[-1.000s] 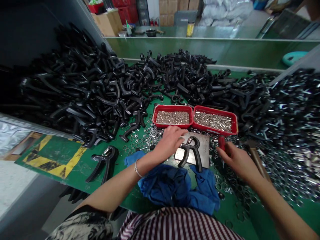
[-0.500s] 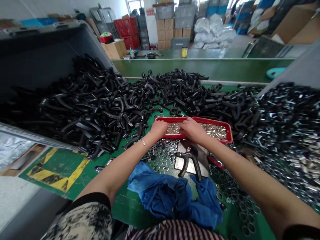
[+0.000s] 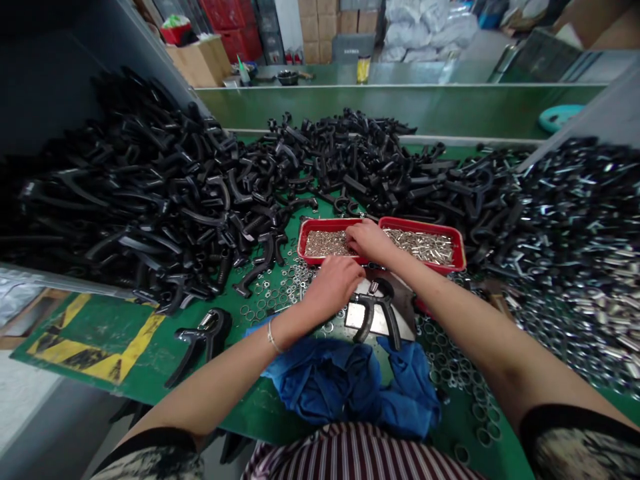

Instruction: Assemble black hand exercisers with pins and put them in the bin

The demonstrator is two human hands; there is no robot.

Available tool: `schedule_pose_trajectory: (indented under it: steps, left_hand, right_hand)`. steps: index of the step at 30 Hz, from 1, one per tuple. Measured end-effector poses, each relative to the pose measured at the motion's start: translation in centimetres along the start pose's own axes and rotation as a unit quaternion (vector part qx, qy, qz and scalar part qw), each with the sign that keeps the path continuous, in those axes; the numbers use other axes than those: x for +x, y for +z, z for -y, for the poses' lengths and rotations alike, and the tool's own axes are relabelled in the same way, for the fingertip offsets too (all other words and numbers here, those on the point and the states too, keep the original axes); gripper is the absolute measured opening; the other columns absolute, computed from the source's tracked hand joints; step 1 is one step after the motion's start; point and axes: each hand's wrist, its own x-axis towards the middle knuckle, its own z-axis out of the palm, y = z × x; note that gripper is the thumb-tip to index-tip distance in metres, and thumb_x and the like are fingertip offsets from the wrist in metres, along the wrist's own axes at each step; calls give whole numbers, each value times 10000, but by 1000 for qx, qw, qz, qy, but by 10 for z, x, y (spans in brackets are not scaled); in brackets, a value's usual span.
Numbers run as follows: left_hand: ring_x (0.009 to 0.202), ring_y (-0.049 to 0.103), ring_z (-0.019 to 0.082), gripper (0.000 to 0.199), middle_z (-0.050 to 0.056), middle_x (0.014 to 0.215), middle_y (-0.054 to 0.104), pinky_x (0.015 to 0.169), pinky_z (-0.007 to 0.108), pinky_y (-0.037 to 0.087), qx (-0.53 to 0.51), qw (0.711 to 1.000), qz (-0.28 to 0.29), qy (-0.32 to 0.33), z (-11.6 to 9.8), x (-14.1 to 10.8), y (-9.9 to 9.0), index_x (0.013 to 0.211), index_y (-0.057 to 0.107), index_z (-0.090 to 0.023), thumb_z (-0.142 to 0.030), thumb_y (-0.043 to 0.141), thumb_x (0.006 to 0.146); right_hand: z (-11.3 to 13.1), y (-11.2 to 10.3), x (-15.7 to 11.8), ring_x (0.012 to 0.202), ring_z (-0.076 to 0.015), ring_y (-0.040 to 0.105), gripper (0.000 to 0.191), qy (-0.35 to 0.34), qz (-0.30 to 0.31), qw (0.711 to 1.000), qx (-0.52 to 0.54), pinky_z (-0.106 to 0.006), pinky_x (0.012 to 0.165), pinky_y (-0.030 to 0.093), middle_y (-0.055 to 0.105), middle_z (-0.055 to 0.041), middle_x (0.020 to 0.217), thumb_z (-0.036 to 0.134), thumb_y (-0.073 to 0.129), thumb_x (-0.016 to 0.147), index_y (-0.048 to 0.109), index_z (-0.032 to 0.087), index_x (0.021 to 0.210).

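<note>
The right hand reaches palm down over the meeting ends of two shallow red plastic trays, its fingers curled and dipping into the small silver pieces of the left tray. (Its fingertips are buried or hidden, so I cannot tell whether it has hold of anything.) The other tray, a matching red plastic tray of slim silver tubes, lies just beside that hand, on its right.

The left hand, with a thin silver bracelet at the wrist, sits lower and nearer the body, half open and loosely curled, with nothing visible in it. It is just below the left tray and close to a black hand grip trainer with a coiled spring, which lies on a scuffed steel plate. No hand touches the trainer, though the left fingertips come very close.

Loose silver washers are scattered over the green work mat around the plate, and a crumpled blue cloth lies between the plate and the person's striped top. A second black grip trainer rests well off to the left. Beyond the trays rises a large heap of black curved plastic handles, with a heap of shiny metal parts to the right.
</note>
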Motion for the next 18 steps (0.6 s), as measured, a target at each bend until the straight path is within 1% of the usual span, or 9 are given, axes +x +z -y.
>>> schedule_pose_trajectory:
  steps: [2,4,7,11,13,16,17,18]
  left_hand:
    - [1018,537,229,241,68,1021,636,929,376,371,1,998,50,24,-22,-10,10,1007,629,-193,-319,424,1009]
    - [998,539,237,248,77,997,636,918,386,366,21,997,64,22,-34,-14,21,979,634,-180,-315,428,1006]
    - [968,543,248,254,82,961,634,883,397,367,59,997,54,18,-38,-14,32,966,632,-163,-306,426,1006]
    - [932,551,248,251,80,922,628,836,400,373,105,994,34,26,-38,-11,37,957,620,-148,-262,403,1011]
    - [914,553,251,240,83,910,623,815,405,375,141,988,32,52,-41,-10,37,942,615,-140,-220,398,1006]
    - [890,558,262,224,96,917,623,788,415,379,191,974,39,119,-46,-8,37,942,616,-121,-175,404,991]
    - [885,560,266,225,101,919,624,784,418,383,202,968,42,141,-46,-7,36,949,618,-114,-172,405,989]
    - [880,563,269,230,103,918,625,782,421,387,208,964,46,161,-47,-7,36,955,622,-108,-172,404,989]
  right_hand:
    - [2,0,0,938,-273,583,169,9,-15,1000,19,-396,925,338,710,-175,940,136,509,858,670,93,884]
    - [4,-1,-2,946,-286,578,164,19,-37,998,41,-405,919,346,702,-186,931,121,494,852,653,89,878]
    - [8,-5,-8,946,-261,577,166,37,-83,992,86,-377,885,381,686,-160,956,117,466,859,620,108,919]
    - [10,-15,-27,829,-187,594,152,71,-133,977,153,-306,761,437,662,-82,905,136,441,871,563,146,961]
    - [10,-19,-46,773,-169,600,116,88,-150,957,231,-290,709,451,655,-51,872,187,479,875,548,165,965]
    - [10,-23,-87,736,-169,621,119,123,-158,902,384,-298,684,473,665,-25,850,289,569,866,565,196,940]
    - [11,-22,-102,734,-171,628,121,135,-154,888,412,-305,687,480,672,-24,847,313,578,870,575,203,922]
    - [12,-21,-118,731,-174,635,125,146,-147,883,422,-312,690,485,678,-25,841,330,575,882,582,208,902]
